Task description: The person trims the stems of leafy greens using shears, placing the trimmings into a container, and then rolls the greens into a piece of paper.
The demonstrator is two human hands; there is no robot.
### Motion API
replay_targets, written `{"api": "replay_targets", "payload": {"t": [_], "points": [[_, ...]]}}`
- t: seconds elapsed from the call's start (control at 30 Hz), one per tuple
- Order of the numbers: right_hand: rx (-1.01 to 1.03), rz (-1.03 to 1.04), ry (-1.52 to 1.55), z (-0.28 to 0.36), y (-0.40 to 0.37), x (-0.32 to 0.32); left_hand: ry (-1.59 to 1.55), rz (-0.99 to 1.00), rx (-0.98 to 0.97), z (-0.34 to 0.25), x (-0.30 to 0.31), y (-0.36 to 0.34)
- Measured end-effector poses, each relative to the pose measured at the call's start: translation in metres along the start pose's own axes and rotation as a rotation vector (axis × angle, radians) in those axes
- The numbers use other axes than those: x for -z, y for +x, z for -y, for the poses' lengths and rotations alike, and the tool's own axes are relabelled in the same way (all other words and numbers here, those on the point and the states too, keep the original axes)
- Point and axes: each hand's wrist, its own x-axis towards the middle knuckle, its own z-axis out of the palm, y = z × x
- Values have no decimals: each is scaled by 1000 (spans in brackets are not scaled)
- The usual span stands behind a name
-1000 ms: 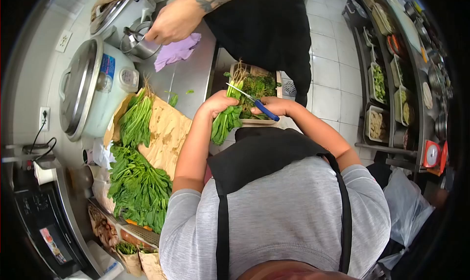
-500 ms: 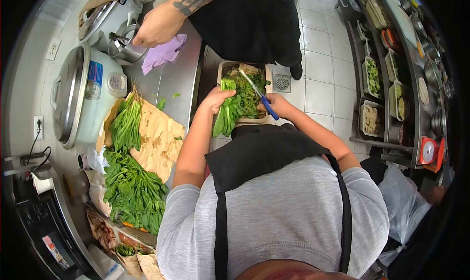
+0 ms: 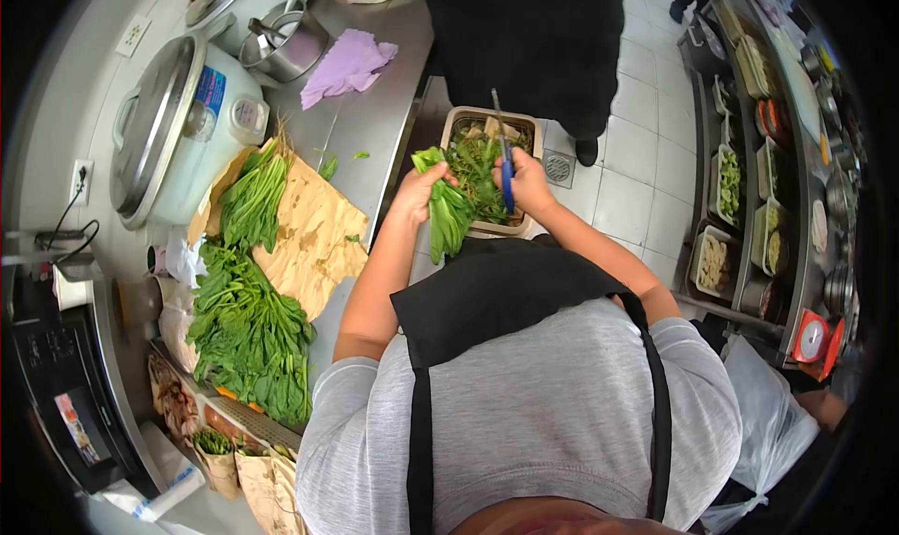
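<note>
No writing can be read; the blue cooker label (image 3: 212, 87) and scale dial (image 3: 811, 339) are too small.

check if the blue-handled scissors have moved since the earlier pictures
Yes. Against the tub, the blue-handled scissors swung from pointing leftward to pointing past its far rim.

Just above the frame's centre, 1 handheld bunch of bright leafy greens (image 3: 452, 215), with leaves hanging toward the bottom edge. To the right, 1 pair of blue-handled scissors (image 3: 507, 167), with tips toward the top edge.
</note>
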Motion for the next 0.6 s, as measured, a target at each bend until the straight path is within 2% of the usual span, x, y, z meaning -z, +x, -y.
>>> {"api": "replay_targets", "payload": {"t": [0.1,0.2,0.27,0.37,0.43,0.5,0.57,0.6], "points": [[9,29,-152,-5,9,7,-200,-52,-86,-13,17,-11],[146,5,-323,-4,16,5,-268,2,-205,-24,30,-24],[83,42,-278,-2,20,2,-335,42,-269,-32,37,-34],[76,150,-223,26,14,-13,-262,91,-275,-45,33,-51],[49,237,-154,50,10,-31,-208,43,-250,-44,31,-50],[178,303,-54,68,8,-50,-197,7,-216,-43,22,-48],[254,264,-110,63,14,-70,-200,28,-211,-41,14,-50],[181,284,-166,73,15,-71,-199,29,-207,-39,12,-51]]}}
